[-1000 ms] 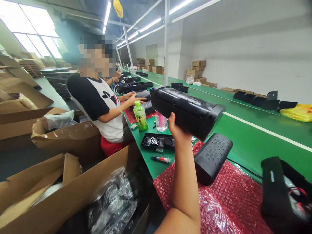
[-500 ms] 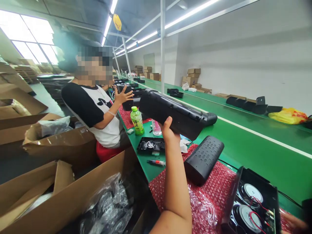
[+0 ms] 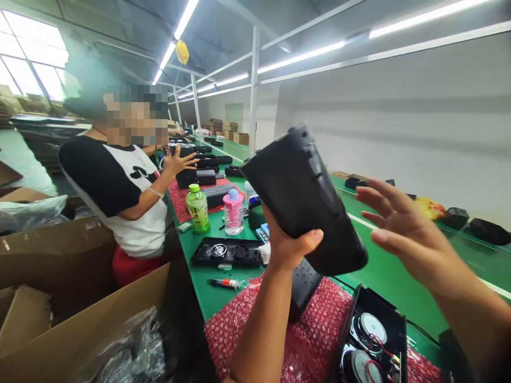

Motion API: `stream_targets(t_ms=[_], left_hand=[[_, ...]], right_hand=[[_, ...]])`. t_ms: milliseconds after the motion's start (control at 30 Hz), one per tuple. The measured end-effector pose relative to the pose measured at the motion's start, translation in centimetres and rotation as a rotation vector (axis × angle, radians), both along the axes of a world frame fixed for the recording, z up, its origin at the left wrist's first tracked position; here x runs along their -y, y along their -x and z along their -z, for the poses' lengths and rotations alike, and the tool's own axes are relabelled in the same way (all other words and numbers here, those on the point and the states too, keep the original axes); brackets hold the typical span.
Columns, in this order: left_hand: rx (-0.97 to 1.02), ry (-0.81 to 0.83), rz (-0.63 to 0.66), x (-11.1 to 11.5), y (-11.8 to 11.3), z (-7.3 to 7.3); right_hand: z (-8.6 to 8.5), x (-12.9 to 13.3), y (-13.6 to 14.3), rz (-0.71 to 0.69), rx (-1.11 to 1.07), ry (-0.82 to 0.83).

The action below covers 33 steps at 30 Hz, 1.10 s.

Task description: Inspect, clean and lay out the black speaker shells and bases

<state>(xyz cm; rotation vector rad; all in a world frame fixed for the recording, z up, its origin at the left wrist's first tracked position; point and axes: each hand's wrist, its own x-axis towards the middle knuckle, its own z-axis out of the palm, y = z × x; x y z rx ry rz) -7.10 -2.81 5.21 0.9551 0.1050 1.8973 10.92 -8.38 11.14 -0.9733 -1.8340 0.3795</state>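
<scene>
Two round speaker drivers [image 3: 373,328] with red wires sat in an open black housing [image 3: 384,300] at the lower edge of the view, beside red bubble wrap [image 3: 275,335]. A cardboard box [image 3: 131,306] holding clear plastic bags [image 3: 138,348] stood at the lower left. Above the wrap, the left hand [image 3: 289,244] was clamped on a black casing [image 3: 303,197], holding it up at a tilt with the thumb across its lower edge. The right hand [image 3: 415,239] was open, fingers apart, near the casing's right side but not touching it. A dimpled black shell [image 3: 304,284] lay on the wrap, partly hidden behind the left hand and the casing. Farther along the green worktop [image 3: 203,292] were a syringe [image 3: 225,283], then a black panel [image 3: 227,252] with two round openings, then a green-capped bottle [image 3: 198,209] and a pink-topped bottle [image 3: 233,213]. Past these, a seated person [image 3: 131,186] held both forearms over the worktop, a hand [image 3: 181,162] spread beside dark casings. Cardboard cartons [image 3: 230,130] stood well beyond.
</scene>
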Motion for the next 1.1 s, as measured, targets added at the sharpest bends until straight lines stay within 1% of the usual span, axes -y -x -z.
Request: stream_targets(t_ms=[33, 100, 233, 300, 367, 500, 633, 733, 800, 900, 967, 1100], left_hand=[[-0.036, -0.016, 0.033, 0.6, -0.6, -0.1], [-0.123, -0.034, 0.061, 1.3, -1.6, 0.0], [-0.319, -0.069, 0.032, 1.2, -3.0, 0.9], [-0.392, -0.075, 0.037, 1.1, -3.2, 1.3], [-0.443, -0.073, 0.054, 1.2, -3.1, 1.3], [-0.48, -0.099, 0.037, 1.8, -2.4, 0.7], [-0.476, -0.11, 0.043, 2.3, -2.1, 0.0], [-0.469, -0.09, 0.042, 2.9, -2.3, -0.2], [-0.458, -0.088, 0.057, 3.4, -2.6, -0.3], [-0.454, -0.097, 0.089, 4.1, -3.2, -0.2], [-0.501, -0.093, 0.07, 4.3, -3.6, 0.1], [-0.671, -0.032, -0.01, 4.1, -4.1, 0.6]], right_hand=[[0.0, -0.2, 1.1, -0.047, -0.005, 0.002], [0.3, -0.4, 2.3, -0.083, -0.007, -0.003], [1.3, -0.6, 1.9, -0.04, -0.077, -0.05], [1.6, -0.7, 1.6, -0.032, -0.154, -0.056], [1.6, -0.7, 1.7, -0.023, -0.228, -0.049], [1.0, -0.2, 2.5, -0.032, -0.306, -0.006], [0.1, 0.5, 2.6, -0.053, -0.236, 0.018], [-0.3, 1.2, 2.3, -0.004, -0.152, 0.017], [-0.3, 1.7, 2.0, 0.039, -0.101, -0.019], [-0.1, 2.3, 1.6, 0.081, -0.027, -0.119], [0.0, 2.5, 1.4, 0.083, 0.02, -0.172], [0.2, 2.7, 1.0, 0.116, 0.048, -0.201]])
